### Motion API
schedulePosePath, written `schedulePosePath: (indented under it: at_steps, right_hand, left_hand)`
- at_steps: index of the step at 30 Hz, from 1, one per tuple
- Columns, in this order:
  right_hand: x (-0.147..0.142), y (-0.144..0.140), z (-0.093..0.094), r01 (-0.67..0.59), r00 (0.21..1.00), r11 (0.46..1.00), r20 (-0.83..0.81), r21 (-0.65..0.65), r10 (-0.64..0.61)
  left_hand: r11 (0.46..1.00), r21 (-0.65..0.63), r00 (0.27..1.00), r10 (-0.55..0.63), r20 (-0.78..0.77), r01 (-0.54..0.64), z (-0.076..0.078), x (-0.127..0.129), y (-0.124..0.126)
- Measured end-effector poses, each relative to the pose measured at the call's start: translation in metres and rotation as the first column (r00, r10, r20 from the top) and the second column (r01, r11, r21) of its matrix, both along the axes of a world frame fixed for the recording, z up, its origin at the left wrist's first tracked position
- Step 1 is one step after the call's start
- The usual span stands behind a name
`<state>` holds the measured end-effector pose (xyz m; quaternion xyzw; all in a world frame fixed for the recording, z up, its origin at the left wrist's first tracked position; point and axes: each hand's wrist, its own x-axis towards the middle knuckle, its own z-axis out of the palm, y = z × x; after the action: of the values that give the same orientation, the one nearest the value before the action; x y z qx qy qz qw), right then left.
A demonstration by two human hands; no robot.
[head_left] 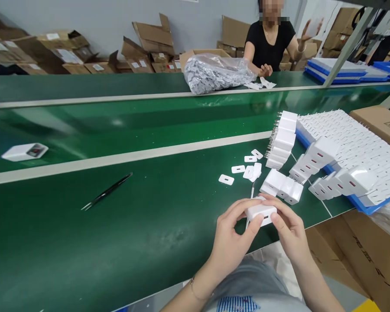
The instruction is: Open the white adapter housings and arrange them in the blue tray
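Observation:
Both my hands hold one white charger block (260, 213) just above the near edge of the green table (117, 242). My left hand (231, 239) grips its left side, thumb and forefinger on it. My right hand (287, 229) closes over its right end and top. The block's port face points toward me. A thin metal tool (251, 198) lies on the table just behind my hands. Right behind it stand three more white chargers (281, 187) side by side, and several small white stickers (247, 170) lie scattered beyond them.
A blue tray (370, 207) stacked with several white chargers sits at right, with a row of chargers (281, 141) beside it. Black tweezers (106, 192) lie at left; one lone charger (24, 151) rides the belt. A person in black sits across by a plastic bag of parts (214, 73). Cardboard boxes line the wall.

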<state>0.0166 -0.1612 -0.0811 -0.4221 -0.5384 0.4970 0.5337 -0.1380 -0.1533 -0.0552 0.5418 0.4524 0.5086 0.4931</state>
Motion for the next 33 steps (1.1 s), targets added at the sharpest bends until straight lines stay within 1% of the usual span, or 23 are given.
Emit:
schedulePosePath:
  at_steps: [2, 3, 4, 5, 6, 7, 8, 9, 11, 13, 15, 17, 20, 23, 25, 27, 29, 31, 33]
  right_hand:
    - [0.008, 0.003, 0.001, 0.034, 0.988, 0.999, 0.147, 0.029, -0.038]
    - [0.014, 0.005, 0.002, 0.062, 0.966, 0.996, 0.246, 0.066, -0.076]
    - [0.02, 0.008, 0.003, 0.103, 0.925, 0.987, 0.353, 0.121, -0.139]
    - [0.026, 0.012, 0.003, 0.145, 0.86, 0.971, 0.46, 0.192, -0.22]
    - [0.033, 0.017, 0.004, 0.169, 0.774, 0.949, 0.56, 0.267, -0.296]
    - [0.038, 0.023, 0.005, 0.162, 0.677, 0.928, 0.647, 0.335, -0.351]
    - [0.042, 0.03, 0.006, 0.121, 0.579, 0.917, 0.723, 0.381, -0.377]
    - [0.045, 0.037, 0.006, 0.059, 0.492, 0.914, 0.785, 0.401, -0.376]
    - [0.046, 0.051, 0.006, -0.061, 0.355, 0.92, 0.87, 0.388, -0.343]
    - [0.045, 0.062, 0.005, -0.119, 0.264, 0.917, 0.902, 0.381, -0.341]
    - [0.043, 0.069, 0.003, -0.142, 0.219, 0.915, 0.914, 0.378, -0.343]
    - [0.043, 0.071, 0.003, -0.158, 0.2, 0.914, 0.918, 0.374, -0.342]
    - [0.046, 0.072, 0.006, -0.17, 0.195, 0.921, 0.928, 0.351, -0.318]
    - [0.049, 0.074, 0.012, -0.159, 0.204, 0.946, 0.947, 0.283, -0.249]
    - [0.05, 0.076, 0.016, -0.158, 0.196, 0.959, 0.959, 0.237, -0.204]
    - [0.049, 0.081, 0.021, -0.175, 0.158, 0.969, 0.977, 0.173, -0.146]
    - [0.046, 0.085, 0.025, -0.191, 0.091, 0.976, 0.992, 0.104, -0.088]
    - [0.043, 0.089, 0.027, -0.206, 0.03, 0.976, 0.998, 0.067, -0.062]
    - [0.042, 0.093, 0.028, -0.223, 0.002, 0.973, 0.998, 0.058, -0.059]
  left_hand:
    - [0.985, -0.165, 0.991, -0.031, 0.129, 0.052, -0.004, -0.001, 0.005]
    - [0.969, -0.239, 0.981, -0.023, 0.192, 0.069, -0.006, -0.002, 0.007]
    - [0.95, -0.304, 0.969, 0.005, 0.246, 0.072, -0.009, -0.003, 0.009]
    - [0.932, -0.356, 0.956, 0.046, 0.29, 0.064, -0.012, -0.005, 0.01]
    - [0.918, -0.395, 0.94, 0.092, 0.328, 0.048, -0.015, -0.007, 0.012]
    - [0.907, -0.419, 0.922, 0.135, 0.362, 0.032, -0.017, -0.009, 0.012]
    - [0.902, -0.43, 0.904, 0.166, 0.395, 0.022, -0.019, -0.011, 0.012]
    - [0.903, -0.429, 0.887, 0.186, 0.423, 0.015, -0.02, -0.012, 0.012]
    - [0.909, -0.417, 0.865, 0.204, 0.458, 0.007, -0.021, -0.014, 0.011]
    - [0.909, -0.416, 0.856, 0.212, 0.472, 0.004, -0.021, -0.015, 0.008]
    - [0.905, -0.426, 0.846, 0.218, 0.486, 0.012, -0.021, -0.017, 0.006]
    - [0.904, -0.428, 0.835, 0.217, 0.505, 0.024, -0.019, -0.02, 0.004]
    - [0.91, -0.415, 0.835, 0.22, 0.504, 0.011, -0.018, -0.025, 0.002]
    - [0.912, -0.409, 0.846, 0.243, 0.475, -0.032, -0.02, -0.03, 0.002]
    - [0.911, -0.406, 0.848, 0.269, 0.456, -0.071, -0.023, -0.031, 0.001]
    - [0.909, -0.405, 0.842, 0.293, 0.453, -0.099, -0.025, -0.033, 0.001]
    - [0.906, -0.411, 0.826, 0.309, 0.471, -0.104, -0.027, -0.035, 0.0]
    - [0.899, -0.43, 0.809, 0.314, 0.496, -0.085, -0.027, -0.038, -0.001]
    - [0.884, -0.462, 0.799, 0.328, 0.503, -0.072, -0.025, -0.042, -0.002]
